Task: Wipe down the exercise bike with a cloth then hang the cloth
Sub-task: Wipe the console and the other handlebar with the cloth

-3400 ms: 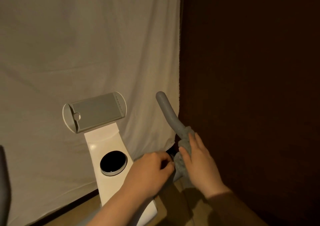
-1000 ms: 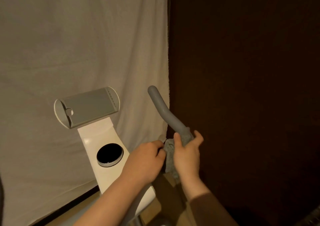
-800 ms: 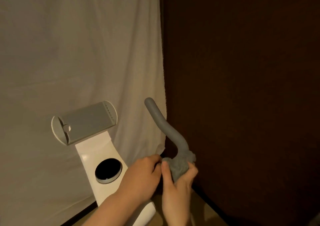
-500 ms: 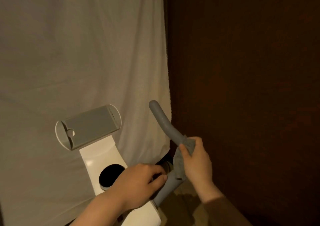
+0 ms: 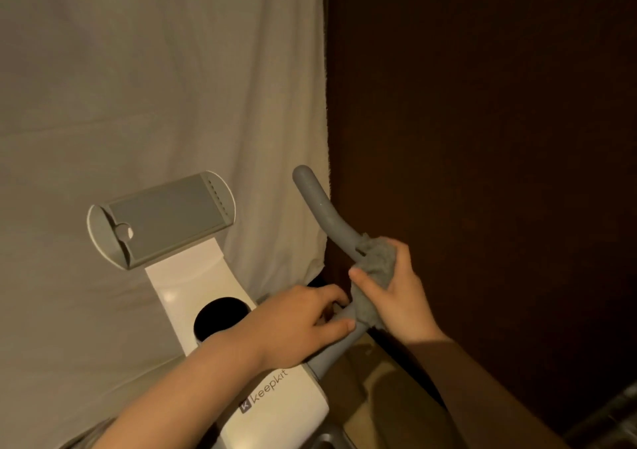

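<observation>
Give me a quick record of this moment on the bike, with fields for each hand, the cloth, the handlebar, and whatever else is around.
right hand: grips the grey cloth, wrapped round the handlebar
left hand: holds the lower handlebar, thumb under the bar
handlebar: grey, curved, its upper end bare of cloth
bike body: white, marked keepkit
device holder: grey, tilted, nothing in it
round display: black, partly hidden by the left wrist
backdrop: pale sheet left, dark wall right
cloth hung: not yet

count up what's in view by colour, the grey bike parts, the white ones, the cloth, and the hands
Grey: 3 — handlebar, holder, cloth
White: 1 — console
Hands: 2 — left hand, right hand
Total: 6
</observation>
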A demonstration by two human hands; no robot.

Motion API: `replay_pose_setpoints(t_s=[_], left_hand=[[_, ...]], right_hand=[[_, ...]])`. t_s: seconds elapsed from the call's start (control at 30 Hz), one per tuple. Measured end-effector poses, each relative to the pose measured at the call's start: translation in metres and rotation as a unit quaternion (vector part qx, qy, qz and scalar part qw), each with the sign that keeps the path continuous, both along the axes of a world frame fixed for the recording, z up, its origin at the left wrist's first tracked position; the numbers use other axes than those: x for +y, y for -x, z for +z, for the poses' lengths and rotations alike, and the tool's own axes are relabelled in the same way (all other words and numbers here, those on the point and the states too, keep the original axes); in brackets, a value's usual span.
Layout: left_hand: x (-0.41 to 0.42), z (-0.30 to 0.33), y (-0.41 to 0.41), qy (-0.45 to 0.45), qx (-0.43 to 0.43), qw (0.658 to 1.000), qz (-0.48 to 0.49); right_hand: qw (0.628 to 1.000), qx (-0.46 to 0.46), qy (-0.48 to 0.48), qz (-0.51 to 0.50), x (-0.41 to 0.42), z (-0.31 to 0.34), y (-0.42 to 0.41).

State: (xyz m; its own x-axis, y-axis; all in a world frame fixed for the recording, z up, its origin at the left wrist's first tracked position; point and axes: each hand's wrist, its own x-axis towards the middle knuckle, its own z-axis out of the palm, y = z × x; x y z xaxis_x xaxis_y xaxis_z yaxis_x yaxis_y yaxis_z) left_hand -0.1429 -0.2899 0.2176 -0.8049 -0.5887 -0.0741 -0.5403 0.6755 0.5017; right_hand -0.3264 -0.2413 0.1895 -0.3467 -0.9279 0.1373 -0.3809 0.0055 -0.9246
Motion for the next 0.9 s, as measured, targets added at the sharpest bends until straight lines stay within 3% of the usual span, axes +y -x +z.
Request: replay_pose_setpoints(t_s=[0.07, 0.27, 0.43, 0.63, 0.8, 0.9], left_hand=[[-0.002, -0.001, 0.003, -0.015, 0.006, 1.000, -0.017], [-0.011, -0.001, 0.016, -0.021, 0.026, 0.999, -0.013], [-0.018, -0.004, 0.025, -0.068, 0.054, 0.996, -0.017], [-0.023, -0.003, 0.025, -0.097, 0.067, 0.993, -0.022], [-0.022, -0.004, 0.021, -0.078, 0.073, 0.994, -0.031], [-0.019, -0.003, 0.021, -0.052, 0.082, 0.994, -0.039]], right_hand=[[1.000, -0.004, -0.007, 0.021, 0.003, 0.000, 0.003], [0.986, 0.129, -0.056, 0.096, -0.062, 0.027, 0.026], [0.992, 0.059, -0.049, 0.104, -0.043, 0.010, 0.034], [0.981, 0.151, -0.047, 0.114, -0.091, 0.027, 0.026], [0.992, 0.038, -0.042, 0.116, -0.052, 0.010, 0.034], [0.987, 0.102, -0.052, 0.113, -0.064, 0.018, 0.030]])
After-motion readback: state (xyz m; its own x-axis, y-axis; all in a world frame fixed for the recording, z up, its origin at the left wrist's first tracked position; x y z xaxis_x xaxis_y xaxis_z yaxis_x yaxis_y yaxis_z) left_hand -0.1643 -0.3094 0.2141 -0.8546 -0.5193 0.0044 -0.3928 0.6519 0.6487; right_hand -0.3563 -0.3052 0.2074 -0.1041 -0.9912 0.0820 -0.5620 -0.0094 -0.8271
